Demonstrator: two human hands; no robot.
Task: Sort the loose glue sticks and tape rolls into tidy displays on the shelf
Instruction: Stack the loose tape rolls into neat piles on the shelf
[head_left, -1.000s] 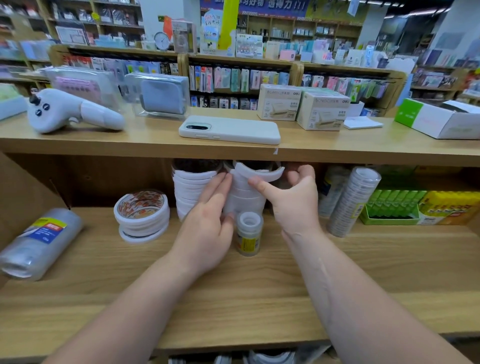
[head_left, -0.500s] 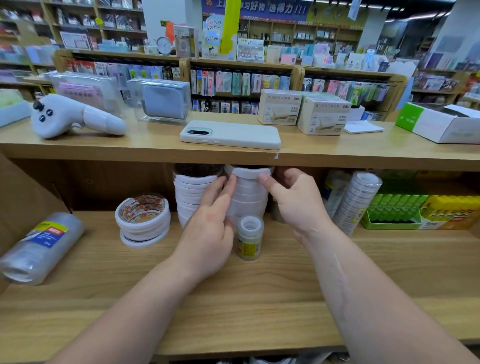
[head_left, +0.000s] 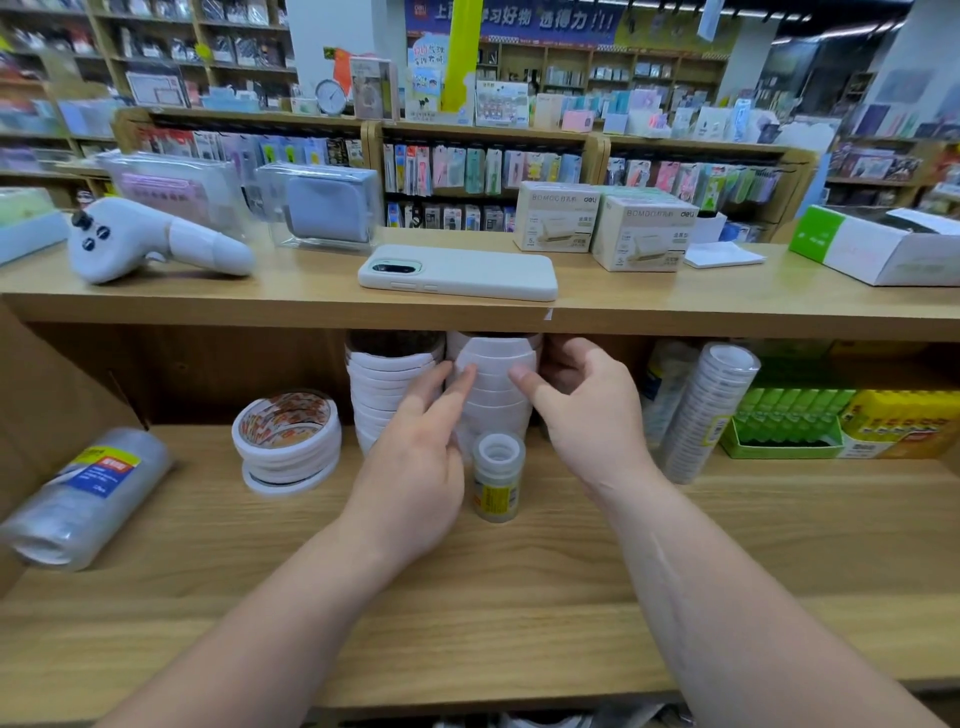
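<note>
Shelf (head_left: 519, 597): pale wood board, nearest; both forearms reach across it.
Left hand (head_left: 410, 467): fingers straight and together, tips pressed against the left side of the tall tape stack (head_left: 493, 400).
Right hand (head_left: 587, 415): thumb on the stack's front right, fingers curled round its right side, gripping it.
Small clear roll (head_left: 497, 478): upright just in front of the tall stack, between the two hands; yellow label, print too small to read.
Change: a second ago the top white roll hung askew above the right thumb; now it sits on the stack, nearly in line. Both hands are in much the same places.
Second white stack (head_left: 387, 400): just left of the tall one.
Short stack (head_left: 285, 441): further left, red print inside the core.
Wrapped sleeve (head_left: 83, 499): lying on its side at far left; blue and yellow label, unreadable.
Leaning sleeve (head_left: 706, 410): clear rolls, tilted, right of the right hand.
Glue sticks (head_left: 789, 415): green, in a tray at far right, beside a yellow box (head_left: 904, 423).
Upper shelf (head_left: 260, 306): a phone (head_left: 457, 273) face down and a white controller (head_left: 156, 244).
Cartons (head_left: 641, 234): printed "BOMOC" and "deli".
Banner (head_left: 519, 21): blue, with Chinese characters.
</note>
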